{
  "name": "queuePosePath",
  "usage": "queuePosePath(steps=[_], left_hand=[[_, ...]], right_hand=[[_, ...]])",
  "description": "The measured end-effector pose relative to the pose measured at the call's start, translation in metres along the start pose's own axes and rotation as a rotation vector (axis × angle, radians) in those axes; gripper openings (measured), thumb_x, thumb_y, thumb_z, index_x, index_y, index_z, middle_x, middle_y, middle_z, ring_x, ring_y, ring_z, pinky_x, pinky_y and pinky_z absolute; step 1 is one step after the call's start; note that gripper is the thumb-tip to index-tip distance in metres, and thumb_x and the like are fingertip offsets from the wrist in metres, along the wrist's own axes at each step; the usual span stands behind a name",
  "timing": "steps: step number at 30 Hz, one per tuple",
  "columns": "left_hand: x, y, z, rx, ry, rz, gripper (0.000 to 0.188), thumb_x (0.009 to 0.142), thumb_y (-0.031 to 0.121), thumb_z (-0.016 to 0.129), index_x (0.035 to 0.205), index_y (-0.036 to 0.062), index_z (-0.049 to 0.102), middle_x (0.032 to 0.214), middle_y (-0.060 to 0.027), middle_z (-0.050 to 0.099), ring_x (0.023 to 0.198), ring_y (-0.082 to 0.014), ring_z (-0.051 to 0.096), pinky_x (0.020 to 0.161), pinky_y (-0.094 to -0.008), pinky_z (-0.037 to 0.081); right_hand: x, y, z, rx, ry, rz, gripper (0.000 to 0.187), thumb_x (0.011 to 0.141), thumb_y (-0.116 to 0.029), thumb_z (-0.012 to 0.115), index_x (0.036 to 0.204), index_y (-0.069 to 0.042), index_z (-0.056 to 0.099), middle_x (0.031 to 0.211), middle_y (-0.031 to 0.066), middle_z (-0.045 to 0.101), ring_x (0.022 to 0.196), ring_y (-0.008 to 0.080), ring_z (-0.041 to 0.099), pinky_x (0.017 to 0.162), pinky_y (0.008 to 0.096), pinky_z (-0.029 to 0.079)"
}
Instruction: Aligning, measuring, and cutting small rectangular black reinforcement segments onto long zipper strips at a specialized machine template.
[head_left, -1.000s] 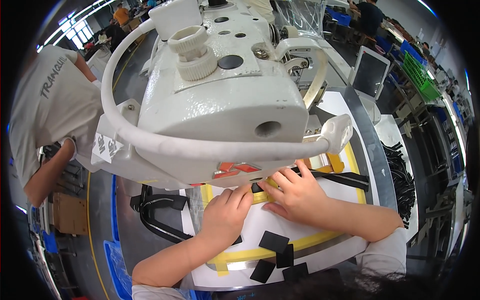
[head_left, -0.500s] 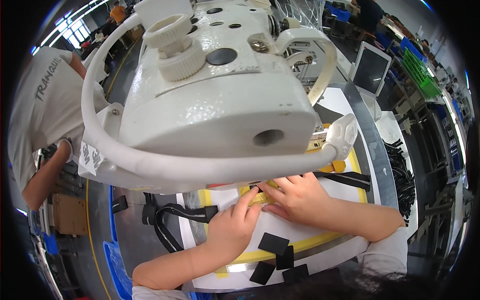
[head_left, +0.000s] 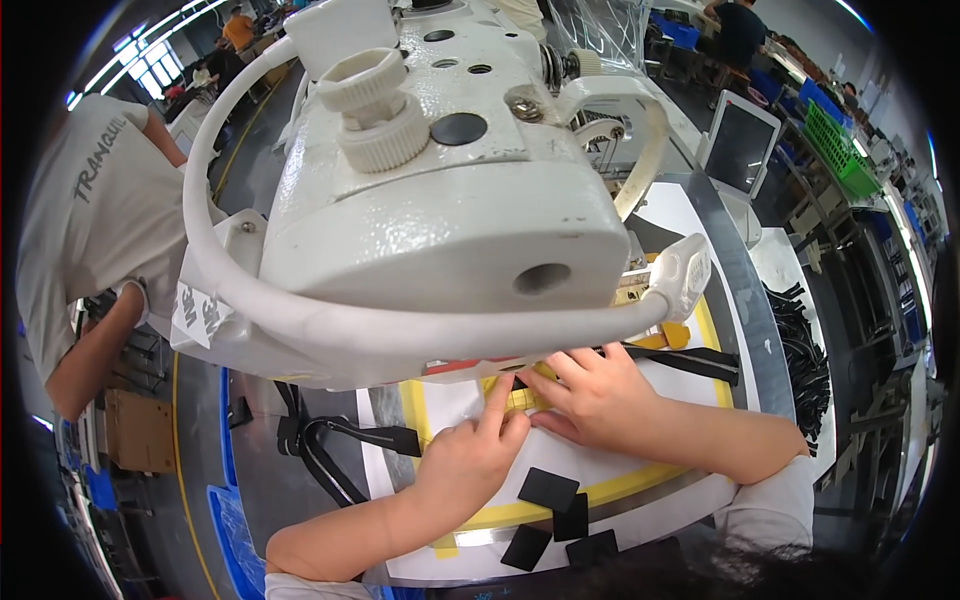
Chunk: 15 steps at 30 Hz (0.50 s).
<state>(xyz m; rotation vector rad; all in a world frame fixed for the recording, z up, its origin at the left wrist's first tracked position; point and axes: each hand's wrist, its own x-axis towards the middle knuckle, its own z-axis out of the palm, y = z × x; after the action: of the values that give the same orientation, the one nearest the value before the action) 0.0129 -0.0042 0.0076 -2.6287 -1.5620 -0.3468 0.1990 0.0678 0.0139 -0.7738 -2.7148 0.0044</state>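
Several patches [head_left: 548, 490] nearside of fingertips, black strap [head_left: 708, 363] rightward; left hand [head_left: 462, 462], index outstretched; right hand [head_left: 608, 398], fingers bent; cannot tell if gripping.

The machine [head_left: 440, 230] is white, the strap [head_left: 385, 437] is black with a pale stripe, the patches [head_left: 548, 490] are black, the tape [head_left: 622, 486] yellow, and the basket [head_left: 835, 148] green.

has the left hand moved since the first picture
Yes: the left hand has shifted right and down in the view, nearer the uppermost black rectangular patch.
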Motion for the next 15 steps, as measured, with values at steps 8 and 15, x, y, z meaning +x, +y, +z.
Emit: queuePosePath(steps=[8,15], left_hand=[[0.004,-0.009,-0.003,0.073,-0.049,0.063,0.026,0.076,0.006,0.055,0.101,0.001,0.054,0.123,-0.0147,0.054,0.05,-0.0132,0.058,0.043,-0.0249,0.046],[0.003,-0.011,0.002,0.029,0.028,0.059,0.034,0.075,0.005,0.055,0.109,0.0002,0.058,0.117,-0.0107,0.058,0.051,-0.014,0.058,0.044,-0.0247,0.046]], right_hand=[[-0.008,0.009,0.002,0.145,-0.037,-0.016,0.049,0.079,-0.033,0.065,0.113,0.001,0.057,0.121,0.0143,0.053,0.106,0.027,0.053,0.094,0.0451,0.039],[-0.011,0.014,0.003,0.122,0.005,-0.07,0.047,0.079,-0.029,0.066,0.113,0.002,0.057,0.123,0.0146,0.054,0.107,0.0254,0.055,0.094,0.0433,0.039]])
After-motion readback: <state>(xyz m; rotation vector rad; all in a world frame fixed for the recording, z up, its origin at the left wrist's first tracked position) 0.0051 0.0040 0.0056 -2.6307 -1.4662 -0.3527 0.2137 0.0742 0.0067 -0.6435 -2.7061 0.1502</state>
